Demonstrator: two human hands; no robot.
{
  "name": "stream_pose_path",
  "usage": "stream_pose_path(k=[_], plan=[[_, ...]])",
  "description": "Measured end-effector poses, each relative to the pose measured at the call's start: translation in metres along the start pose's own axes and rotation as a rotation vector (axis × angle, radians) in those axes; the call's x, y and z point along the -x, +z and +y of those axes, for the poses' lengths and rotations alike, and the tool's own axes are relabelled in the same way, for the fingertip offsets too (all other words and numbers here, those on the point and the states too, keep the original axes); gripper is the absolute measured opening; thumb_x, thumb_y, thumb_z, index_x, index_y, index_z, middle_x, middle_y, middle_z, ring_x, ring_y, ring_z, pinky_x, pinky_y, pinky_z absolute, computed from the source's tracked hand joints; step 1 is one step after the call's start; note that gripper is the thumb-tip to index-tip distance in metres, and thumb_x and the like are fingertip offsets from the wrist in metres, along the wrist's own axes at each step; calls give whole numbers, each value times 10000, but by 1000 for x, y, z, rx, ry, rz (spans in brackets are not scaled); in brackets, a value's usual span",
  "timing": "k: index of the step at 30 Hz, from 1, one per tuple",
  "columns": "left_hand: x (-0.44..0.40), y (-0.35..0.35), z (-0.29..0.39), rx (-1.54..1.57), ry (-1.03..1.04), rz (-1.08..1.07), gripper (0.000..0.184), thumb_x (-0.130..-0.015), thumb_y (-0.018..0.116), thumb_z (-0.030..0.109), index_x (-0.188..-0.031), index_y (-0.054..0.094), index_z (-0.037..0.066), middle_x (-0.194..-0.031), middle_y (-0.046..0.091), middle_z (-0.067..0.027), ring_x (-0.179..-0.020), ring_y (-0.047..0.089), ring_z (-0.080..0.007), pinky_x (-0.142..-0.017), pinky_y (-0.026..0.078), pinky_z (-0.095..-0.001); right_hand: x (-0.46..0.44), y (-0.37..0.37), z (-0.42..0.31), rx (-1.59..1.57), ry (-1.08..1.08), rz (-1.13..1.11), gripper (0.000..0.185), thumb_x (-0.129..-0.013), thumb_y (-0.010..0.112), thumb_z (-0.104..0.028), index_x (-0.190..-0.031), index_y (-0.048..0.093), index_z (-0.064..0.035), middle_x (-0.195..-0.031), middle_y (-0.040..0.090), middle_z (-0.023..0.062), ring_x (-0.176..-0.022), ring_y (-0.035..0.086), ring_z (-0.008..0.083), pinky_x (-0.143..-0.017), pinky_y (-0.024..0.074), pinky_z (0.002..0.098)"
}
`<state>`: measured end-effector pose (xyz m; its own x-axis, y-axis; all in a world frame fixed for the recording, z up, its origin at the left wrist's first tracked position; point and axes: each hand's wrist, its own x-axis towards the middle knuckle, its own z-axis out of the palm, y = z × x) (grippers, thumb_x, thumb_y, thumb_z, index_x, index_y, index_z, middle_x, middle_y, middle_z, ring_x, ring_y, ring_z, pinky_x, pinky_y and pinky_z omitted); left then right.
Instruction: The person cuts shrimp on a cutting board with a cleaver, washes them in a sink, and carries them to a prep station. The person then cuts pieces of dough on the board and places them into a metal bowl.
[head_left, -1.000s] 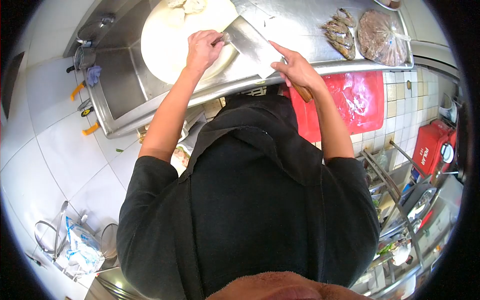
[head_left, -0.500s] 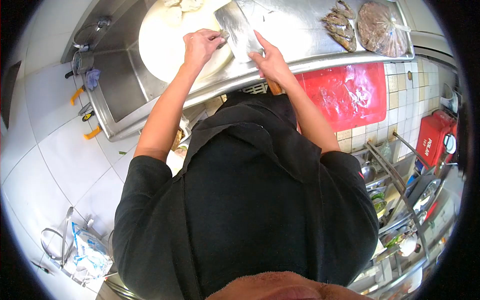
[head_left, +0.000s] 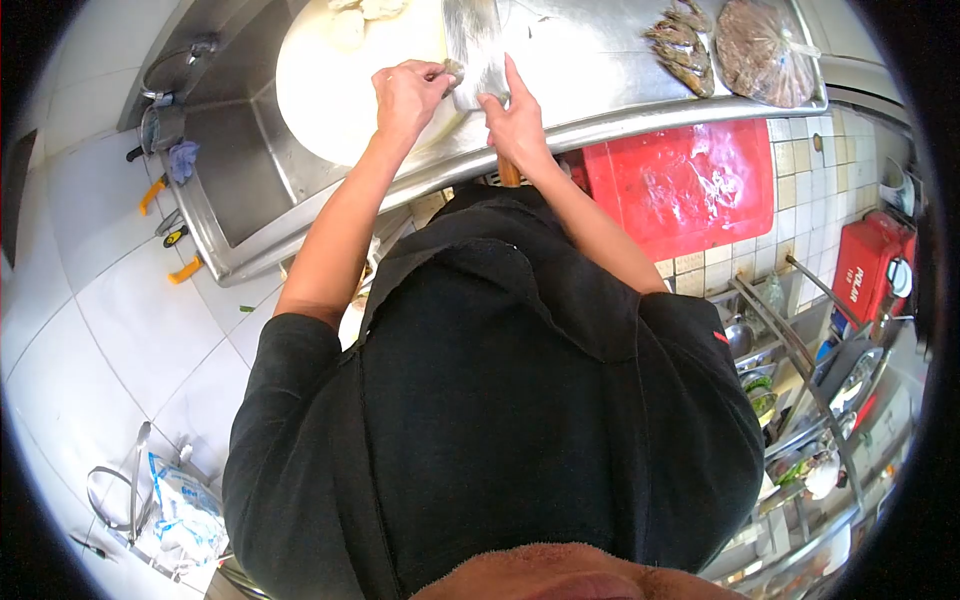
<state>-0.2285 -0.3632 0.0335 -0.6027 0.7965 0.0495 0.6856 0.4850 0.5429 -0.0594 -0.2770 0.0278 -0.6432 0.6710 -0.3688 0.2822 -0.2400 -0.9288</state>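
The left hand (head_left: pixel 408 98) is at the four o'clock side of the round white cutting board (head_left: pixel 325 95); its thumb and fingers pinch a small greyish piece (head_left: pixel 455 71), too small to identify, just beside the wide steel blade (head_left: pixel 474 40) of the cleaver. The right hand (head_left: pixel 516 122) grasps this cleaver near the brown wooden handle (head_left: pixel 509 172). Pale, lumpy food pieces (head_left: pixel 368 10) lie at the board's twelve o'clock. Toward two o'clock, brownish shrimps (head_left: pixel 682 55) rest beside a knotted clear plastic bag (head_left: pixel 765 60).
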Motion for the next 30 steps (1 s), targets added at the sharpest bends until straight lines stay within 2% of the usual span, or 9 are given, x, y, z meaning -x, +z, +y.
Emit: stream_pose_path(k=[1, 10, 13, 19, 22, 23, 25, 28, 30], plan=[[0, -1, 2, -21, 19, 16, 286, -787, 815, 241, -948, 798, 6, -937, 767, -178, -809, 759, -248, -790, 586, -325, -3, 4, -2, -12, 6, 9, 753, -945, 611, -133, -1595, 250, -11, -664, 619, 119, -480, 572, 152, -488, 508, 330], [4, 3, 1, -82, 64, 101, 275, -801, 788, 296, -892, 803, 37, -860, 768, -133, -761, 720, -278, -906, 485, -394, 18, 13, -2, -122, 22, 30, 773, -942, 594, -107, -1600, 204, 4, -694, 622, 120, -479, 569, 153, -466, 499, 313], [-2, -3, -2, -107, 7, 15, 268, -804, 784, 297, -895, 805, 47, -850, 766, -126, -763, 710, -278, -961, 432, -418, 5, 22, 4, -84, -9, 57, 768, -939, 590, -100, -1600, 213, -2, -732, 635, 138, -491, 579, 158, -467, 502, 311], [4, 1, 2, -120, 0, 110, 271, -822, 768, 296, -936, 797, 52, -859, 761, -143, -803, 715, -294, -935, 480, -392, 32, 4, 5, 43, -72, -15, 756, -944, 598, -127, -1605, 241, -42, -740, 636, 128, -509, 585, 156, -481, 518, 324], [0, -5, 6, -107, -109, -21, 276, -833, 750, 263, -1018, 781, 61, -982, 754, -163, -865, 712, -314, -909, 521, -397, 42, -16, -12, 120, 92, -92, 744, -959, 603, -144, -1610, 250, -69, -777, 643, 125, -523, 581, 142, -487, 520, 320], [0, -6, 6, -83, -88, -1, 274, -838, 735, 234, -1051, 770, 65, -1029, 743, -164, -899, 706, -318, -909, 526, -403, 43, -20, -15, 92, 69, -64, 727, -980, 617, -151, -1612, 264, -84, -664, 569, 45, -475, 526, 117, -440, 471, 300], [0, -6, 1, -41, -45, 38, 291, -848, 704, 177, -1116, 749, 73, -1124, 719, -167, -967, 694, -327, -910, 535, -416, 47, -36, -21, 141, 88, 10, 734, -980, 619, -139, -1615, 254, -88, -672, 576, 41, -478, 525, 112, -432, 466, 295], [1, -16, -13, -89, 156, -80, 332, -858, 642, 103, -1183, 707, 81, -1169, 686, -167, -1030, 665, -341, -905, 529, -441, 47, -66, -23, 103, 46, 96, 745, -978, 621, -95, -1618, 240, -91, -684, 587, 36, -480, 522, 103, -416, 456, 278], [4, -24, -20, -161, 172, -65, 253, -815, 613, 57, -1052, 699, 77, -1043, 687, -158, -1009, 646, -358, -873, 521, -465, 53, -85, -21, 58, 41, 132, 746, -977, 620, -73, -1619, 239, -96, -690, 592, 34, -481, 522, 101, -412, 452, 272]])
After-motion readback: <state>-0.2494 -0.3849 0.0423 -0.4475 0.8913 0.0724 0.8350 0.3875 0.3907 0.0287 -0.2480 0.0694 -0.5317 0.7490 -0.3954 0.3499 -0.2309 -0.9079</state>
